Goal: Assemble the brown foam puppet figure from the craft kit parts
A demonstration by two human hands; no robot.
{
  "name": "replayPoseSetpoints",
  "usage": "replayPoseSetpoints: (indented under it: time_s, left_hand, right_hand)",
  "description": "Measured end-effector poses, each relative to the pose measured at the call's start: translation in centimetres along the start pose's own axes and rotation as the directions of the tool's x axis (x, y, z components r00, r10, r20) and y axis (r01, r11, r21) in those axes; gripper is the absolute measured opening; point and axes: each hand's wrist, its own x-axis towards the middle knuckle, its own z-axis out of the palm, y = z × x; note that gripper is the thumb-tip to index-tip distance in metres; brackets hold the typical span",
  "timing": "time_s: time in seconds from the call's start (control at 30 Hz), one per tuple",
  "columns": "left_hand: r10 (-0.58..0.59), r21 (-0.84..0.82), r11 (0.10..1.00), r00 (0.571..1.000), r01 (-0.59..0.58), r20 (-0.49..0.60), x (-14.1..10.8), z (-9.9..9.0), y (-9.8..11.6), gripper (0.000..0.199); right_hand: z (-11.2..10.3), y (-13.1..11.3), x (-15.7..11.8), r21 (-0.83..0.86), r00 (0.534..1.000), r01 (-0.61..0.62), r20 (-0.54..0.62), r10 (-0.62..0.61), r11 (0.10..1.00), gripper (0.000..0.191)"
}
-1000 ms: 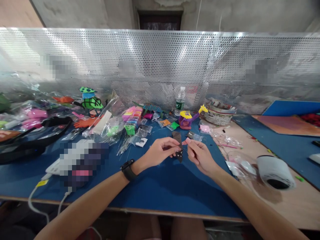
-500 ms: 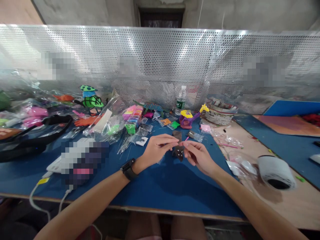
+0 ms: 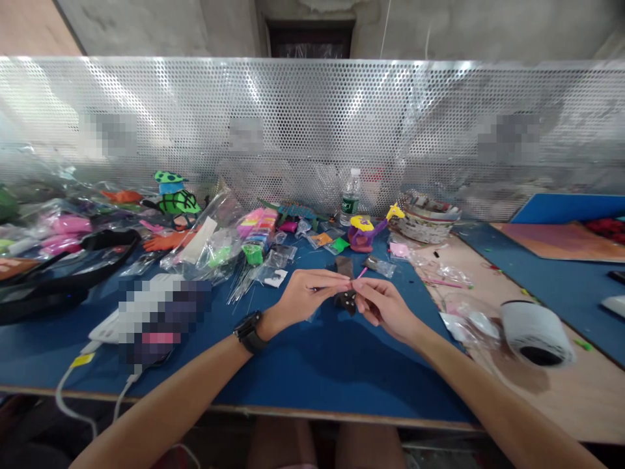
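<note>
My left hand [image 3: 315, 291] is over the blue table, its fingers straight and pressed together, tips pinched at a tiny piece I cannot make out. Facing it, my right hand [image 3: 385, 305] is closed in a pinch, and a thin pink stick [image 3: 362, 272] pokes up from its fingertips. The fingertips of both hands meet or nearly meet. Just behind and below them lies a dark brown or black clay-like figure [image 3: 347, 301] with small white spots, partly hidden by my fingers. A flat dark piece [image 3: 344, 264] shows above the fingers.
Beyond my hands stand a purple and yellow giraffe-like figure [image 3: 364, 233], a water bottle [image 3: 350, 198] and a paper-covered bowl [image 3: 424, 221]. Clay packs [image 3: 256, 238] and wires lie left, near a white device [image 3: 141, 306] with cables. A white roll [image 3: 537, 332] lies right. A perforated metal panel [image 3: 312, 117] borders the back.
The fingertips of my two hands have drawn closer together, covering more of the dark figure. The camera view has shifted slightly. Objects on the table stay where they were.
</note>
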Motion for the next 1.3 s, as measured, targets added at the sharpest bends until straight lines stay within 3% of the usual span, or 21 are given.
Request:
replayPoseSetpoints:
  time_s: [0.07,0.27,0.4,0.47,0.53,0.57,0.63,0.7,0.97,1.17,1.3]
  left_hand:
    - [-0.025,0.016,1.000,1.000,0.025,0.003,0.0,-0.1,0.2,0.016]
    - [-0.247,-0.028,0.969,0.968,0.246,-0.048,0.1,0.0,0.5,0.023]
    - [-0.299,-0.024,0.954,0.949,0.298,-0.098,0.1,0.0,0.3,0.030]
    - [-0.230,0.090,0.968,0.971,0.235,-0.065,0.0,-0.2,0.3,0.032]
    - [-0.058,0.247,0.968,0.996,0.039,0.071,-0.1,-0.4,0.3,0.031]
    - [0.044,0.311,0.946,0.985,-0.094,0.164,-0.2,-0.5,0.4,0.028]
    - [0.222,0.384,0.859,0.923,-0.338,0.315,-0.3,-0.7,0.8,0.021]
    - [0.325,0.427,0.774,0.872,-0.468,0.366,-0.3,-0.9,1.2,0.017]
    - [0.408,0.509,0.663,0.835,-0.549,0.369,-0.5,-1.2,1.8,0.021]
    - [0.399,0.487,0.689,0.842,-0.537,0.363,-0.7,-1.1,2.2,0.025]
    - [0.439,0.504,0.644,0.817,-0.576,0.374,-0.6,-0.9,2.3,0.021]
  right_hand:
    - [-0.1,0.1,0.0,0.019,1.000,0.001,0.004,-0.001,1.000,0.038]
    - [-0.2,0.2,0.2,0.057,1.000,-0.011,-0.005,0.012,0.998,0.035]
    - [-0.1,0.2,0.3,0.075,0.999,-0.030,-0.013,0.031,0.997,0.035]
    - [-0.1,0.1,0.4,0.059,0.999,-0.030,-0.024,0.032,0.998,0.033]
    - [-0.1,0.1,0.4,0.036,0.999,-0.024,-0.043,0.025,0.999,0.033]
    - [-0.1,0.0,0.4,0.030,0.998,-0.019,-0.053,0.020,0.999,0.035]
    - [-0.2,0.0,0.5,0.037,0.997,-0.007,-0.076,0.010,0.999,0.038]
    - [-0.3,-0.1,0.6,0.055,0.995,0.001,-0.098,0.004,0.998,0.039]
    - [-0.3,-0.4,0.6,0.047,0.993,0.027,-0.115,-0.021,0.999,0.050]
    - [-0.6,0.2,0.7,0.002,0.994,0.026,-0.110,-0.026,1.000,0.046]
    - [-0.8,0.5,0.8,-0.010,0.996,0.014,-0.091,-0.015,1.000,0.041]
